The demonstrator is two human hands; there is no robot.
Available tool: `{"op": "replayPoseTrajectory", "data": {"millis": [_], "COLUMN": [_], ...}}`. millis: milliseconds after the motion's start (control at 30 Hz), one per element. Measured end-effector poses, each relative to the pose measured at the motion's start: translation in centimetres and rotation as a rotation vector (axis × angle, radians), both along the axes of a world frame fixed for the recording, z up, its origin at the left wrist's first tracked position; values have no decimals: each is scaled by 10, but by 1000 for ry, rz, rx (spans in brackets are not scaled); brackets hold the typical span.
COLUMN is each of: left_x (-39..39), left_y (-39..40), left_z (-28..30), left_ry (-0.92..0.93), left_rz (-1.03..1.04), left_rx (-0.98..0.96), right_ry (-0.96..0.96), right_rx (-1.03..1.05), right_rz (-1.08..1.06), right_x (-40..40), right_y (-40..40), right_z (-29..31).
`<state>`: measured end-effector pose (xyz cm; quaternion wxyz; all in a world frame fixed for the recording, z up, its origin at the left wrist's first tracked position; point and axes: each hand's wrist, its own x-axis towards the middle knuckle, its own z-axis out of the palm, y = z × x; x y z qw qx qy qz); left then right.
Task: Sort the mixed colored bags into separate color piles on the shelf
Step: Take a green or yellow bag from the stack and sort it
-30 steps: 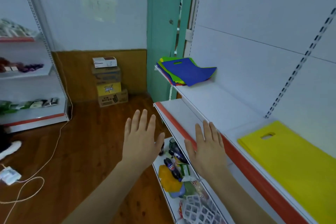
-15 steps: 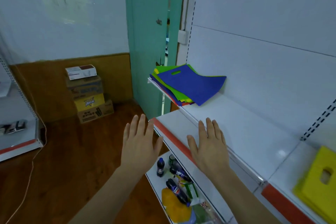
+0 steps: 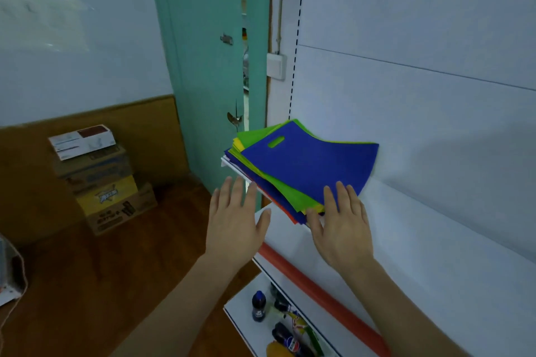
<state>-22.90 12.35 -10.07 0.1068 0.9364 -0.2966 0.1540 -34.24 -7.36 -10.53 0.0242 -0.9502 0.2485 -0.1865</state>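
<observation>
A mixed stack of flat bags lies at the left end of the white shelf (image 3: 435,240). A blue bag (image 3: 313,165) with a cut-out handle is on top, with green (image 3: 278,191), yellow and red edges showing beneath. My right hand (image 3: 339,226) is flat with straight fingers, its fingertips at the near edge of the stack. My left hand (image 3: 235,217) hovers open just left of the shelf's end, holding nothing.
A teal door (image 3: 203,66) stands behind the stack. Stacked cardboard boxes (image 3: 101,182) sit on the wooden floor at the left. A lower shelf (image 3: 240,313) holds bottles and packets. The shelf front has a red strip (image 3: 319,295).
The view has moved toward the mixed stack; the yellow bag at the right has left the frame. Both hands reached forward, and my right fingertips now meet the stack's near edge.
</observation>
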Motion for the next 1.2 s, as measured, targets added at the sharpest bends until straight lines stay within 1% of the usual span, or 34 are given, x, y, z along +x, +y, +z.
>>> {"op": "replayPoseTrajectory", "data": {"millis": [100,167,233,333,400,433,500,633,700,733,800,867,933,1000,1067,1133,1200], "left_x": [34,62,87,121,143,150,160,161,159,159,161,160,160,160,161,163,165], "left_y": [-15,-26,-36,-47,-54,-58,-65,-81,-85,-87,-90,-92,-93,-93,-94,-95,-97], "left_z": [1,0,-1,0,2,1,0,-15,-22,-24,-25,-24,-24,-25,-23,-18,-13], "left_ry": [-12,-2,32,23,19,9,-10,25,22,13,3,12,15,7,-1,30,52], "left_rz": [-67,-120,-178,-273,-338,-373,-442,-538,-572,-582,-600,-619,-640,-673,-685,-634,-561], "left_rx": [-7,-9,9,35,70,86,114,207,217,213,196,168,121,76,20,-12,25], "right_ry": [19,109,209,267,277,256,154,-63,-94,-61,36,24,-81,-234,-365,-455,-531], "right_rx": [-34,-59,-44,-2,-9,-27,-50,-64,-47,-17,119,315,442,477,476,442,413], "right_rz": [-43,-94,-144,-214,-274,-307,-353,-410,-517,-602,-792,-894,-907,-895,-876,-839,-809], "right_x": [17,33,48,66,70,68,62,50,48,48,45,39,31,26,24,23,23], "right_y": [-7,-10,-13,-10,-5,0,10,15,12,10,2,-9,-19,-26,-29,-35,-41], "right_z": [-2,-3,-3,-5,-7,-10,-14,-14,-5,0,7,9,8,6,7,9,11]}}
